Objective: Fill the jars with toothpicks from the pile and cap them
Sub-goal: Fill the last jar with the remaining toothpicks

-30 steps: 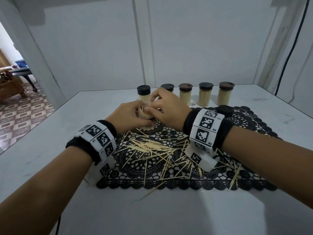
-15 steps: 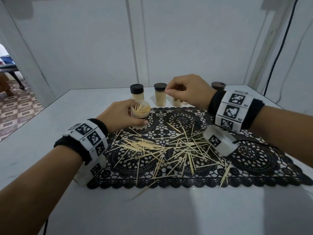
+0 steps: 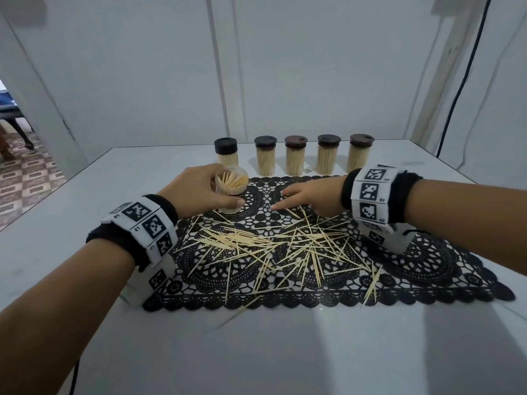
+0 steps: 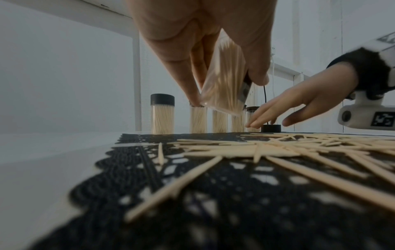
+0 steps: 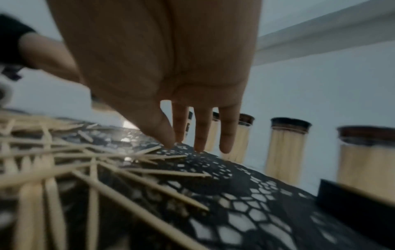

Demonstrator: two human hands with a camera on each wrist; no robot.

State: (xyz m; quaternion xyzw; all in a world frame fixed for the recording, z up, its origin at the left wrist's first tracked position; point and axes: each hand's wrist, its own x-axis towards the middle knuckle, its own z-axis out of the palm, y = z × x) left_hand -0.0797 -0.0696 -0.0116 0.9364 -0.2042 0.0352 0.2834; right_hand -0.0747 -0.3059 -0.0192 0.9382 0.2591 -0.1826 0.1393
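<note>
Left hand [image 3: 196, 192] gripping tilted open jar [image 3: 230, 192]; right hand [image 3: 310, 198] spread flat, empty, over toothpicks [image 3: 273, 246] mid-mat [image 3: 427, 269]; five capped jars [image 3: 296, 158] along worktop [image 3: 256, 352] far edge.

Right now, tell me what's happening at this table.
A person is filling toothpick jars. The left hand grips an open jar, partly filled and tilted. The right hand, fingers straight, reaches down to the loose toothpicks on the black lace mat. Five capped jars stand full behind.

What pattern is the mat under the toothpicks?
Black openwork lace mat with round medallions; clearest in the head view.
</note>
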